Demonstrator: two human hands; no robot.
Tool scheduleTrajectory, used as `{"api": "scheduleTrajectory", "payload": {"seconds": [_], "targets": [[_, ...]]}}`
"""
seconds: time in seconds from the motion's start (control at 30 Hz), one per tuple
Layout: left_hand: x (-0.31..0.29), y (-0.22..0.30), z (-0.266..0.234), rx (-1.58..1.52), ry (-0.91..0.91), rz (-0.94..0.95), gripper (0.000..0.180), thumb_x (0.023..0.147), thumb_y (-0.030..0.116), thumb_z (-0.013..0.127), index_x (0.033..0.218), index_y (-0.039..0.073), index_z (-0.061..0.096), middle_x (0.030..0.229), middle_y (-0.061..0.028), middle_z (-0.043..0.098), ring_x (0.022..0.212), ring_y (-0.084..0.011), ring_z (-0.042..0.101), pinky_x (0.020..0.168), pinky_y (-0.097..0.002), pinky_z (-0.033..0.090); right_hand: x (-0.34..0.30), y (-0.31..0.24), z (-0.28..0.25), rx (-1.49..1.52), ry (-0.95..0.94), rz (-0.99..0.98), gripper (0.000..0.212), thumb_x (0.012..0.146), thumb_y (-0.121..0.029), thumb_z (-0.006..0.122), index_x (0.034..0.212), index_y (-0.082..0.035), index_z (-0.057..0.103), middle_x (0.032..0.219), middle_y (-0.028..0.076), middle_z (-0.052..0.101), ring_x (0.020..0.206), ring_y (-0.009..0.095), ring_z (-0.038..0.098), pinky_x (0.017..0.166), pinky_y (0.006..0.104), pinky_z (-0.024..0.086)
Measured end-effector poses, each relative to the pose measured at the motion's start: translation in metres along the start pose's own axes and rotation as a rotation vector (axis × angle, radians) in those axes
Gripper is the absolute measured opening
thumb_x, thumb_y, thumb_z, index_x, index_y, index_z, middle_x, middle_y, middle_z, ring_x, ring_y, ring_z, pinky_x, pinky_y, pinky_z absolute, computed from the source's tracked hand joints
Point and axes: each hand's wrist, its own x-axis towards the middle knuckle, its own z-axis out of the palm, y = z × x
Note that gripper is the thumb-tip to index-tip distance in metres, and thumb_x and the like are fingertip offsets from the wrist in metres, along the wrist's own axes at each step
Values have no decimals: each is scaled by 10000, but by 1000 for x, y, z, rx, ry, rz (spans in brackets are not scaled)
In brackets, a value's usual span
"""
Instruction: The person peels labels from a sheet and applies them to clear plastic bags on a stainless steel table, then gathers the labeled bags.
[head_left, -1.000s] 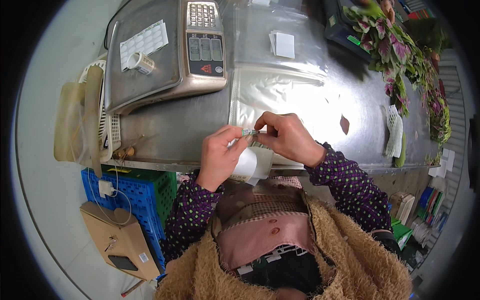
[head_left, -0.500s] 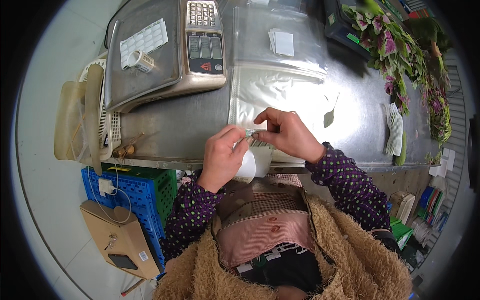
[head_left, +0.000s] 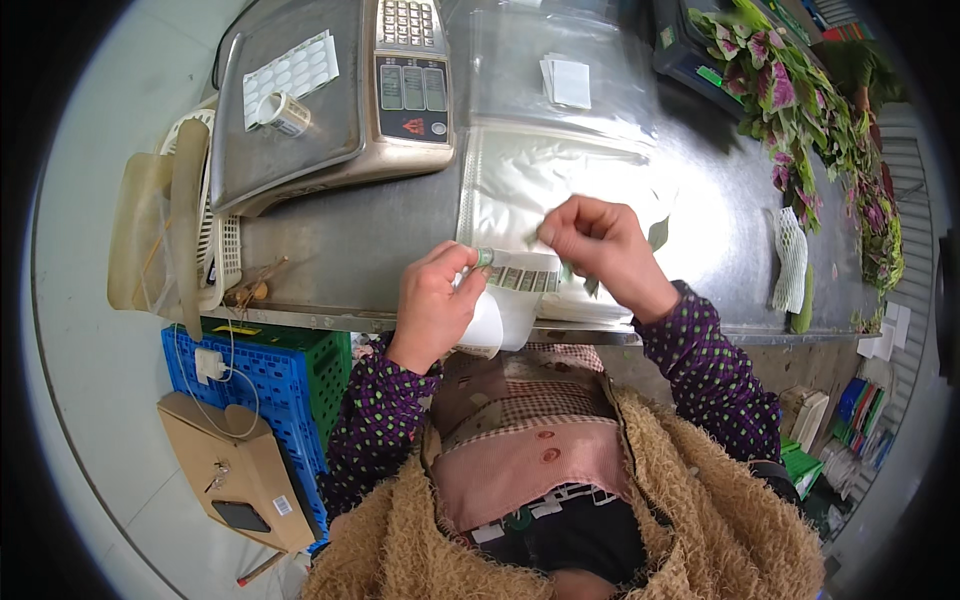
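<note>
My left hand [head_left: 437, 303] is closed at the near edge of the metal table, with a small green-and-white label [head_left: 484, 257] at its fingertips. A white roll of labels [head_left: 484, 326] hangs just under these fingers, and its strip of printed labels [head_left: 526, 278] stretches to the right. To the right of the strip, my right hand [head_left: 606, 250] is raised with thumb and forefinger pinched together. Something small and greenish shows at its fingertips, too small to make out. Below and beyond both hands lies a stack of clear plastic bags [head_left: 545, 170].
A scale [head_left: 411, 130] at the back left bears a sticker sheet [head_left: 300, 72] and another label roll [head_left: 285, 113]. White cards [head_left: 568, 82] lie on the bags. At right are leafy purple-green vegetables [head_left: 780, 90] and a white foam net [head_left: 789, 260]. A blue crate [head_left: 275, 400] stands below left.
My right hand has moved right and slightly away from my left hand. The label strip between them now shows more fully. My left hand has shifted slightly left.
</note>
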Motion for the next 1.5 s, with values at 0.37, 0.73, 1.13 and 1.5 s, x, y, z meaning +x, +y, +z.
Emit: {"api": "scheduleTrajectory", "payload": {"seconds": [0.37,0.73,1.13,1.5], "targets": [[-3,11,7,63,-94,144,103,817,5,656,901,-14,600,901,-132,629,780,-306,627,706,-322,493,19,2,-9,180,-216,-178,693,791,13,696,1394,-32,356,1219,80,495,878,113,552,853,285,493],[1,10,-4,0,-67,73,102,822,25,668,887,-18,603,822,-109,602,708,-244,589,647,-311,462,14,-3,-11,225,-250,-131,614,838,45,601,1396,-29,358,1294,129,449,970,174,584,744,289,542],[-1,14,4,-465,-156,-257,204,893,184,705,884,-19,688,745,3,656,706,-44,540,617,-238,436,12,0,3,232,-171,-199,644,772,132,636,1346,-29,392,1315,135,438,971,188,603,595,260,564],[-7,13,-2,-587,-226,-354,139,889,103,684,892,-36,702,770,23,658,725,-27,528,645,-210,426,22,5,-3,286,87,-351,554,781,168,581,1298,31,436,1304,140,477,881,141,595,531,241,518]]}}
